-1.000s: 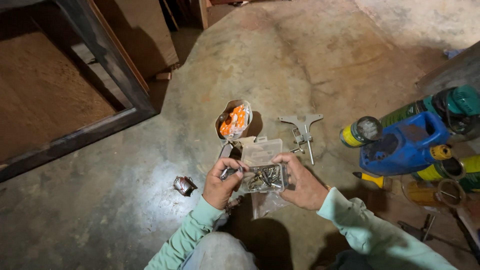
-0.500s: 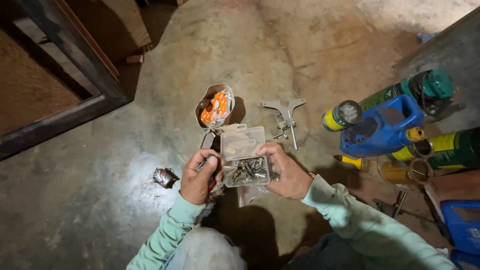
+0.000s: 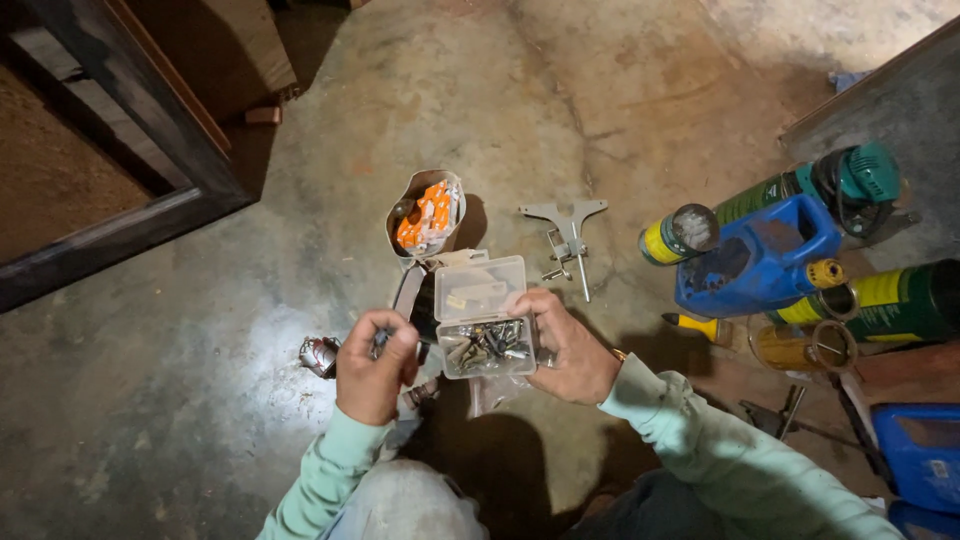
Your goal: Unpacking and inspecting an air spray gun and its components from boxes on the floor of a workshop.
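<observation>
Your right hand (image 3: pixel 570 350) grips the open clear box (image 3: pixel 483 318) of screws from its right side, held over the floor (image 3: pixel 200 300). Your left hand (image 3: pixel 375 365) is curled shut, pinching a small dark piece just left of the box. Beyond lie an orange-filled pouch (image 3: pixel 428 212) and a metal bracket (image 3: pixel 567 232).

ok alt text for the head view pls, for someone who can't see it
Seen from above, a person's right hand holds an open clear plastic box of small metal bits while the left hand pinches something small beside it. On the concrete floor lie a bag of orange pieces, a metal bracket and a blue jug.
</observation>
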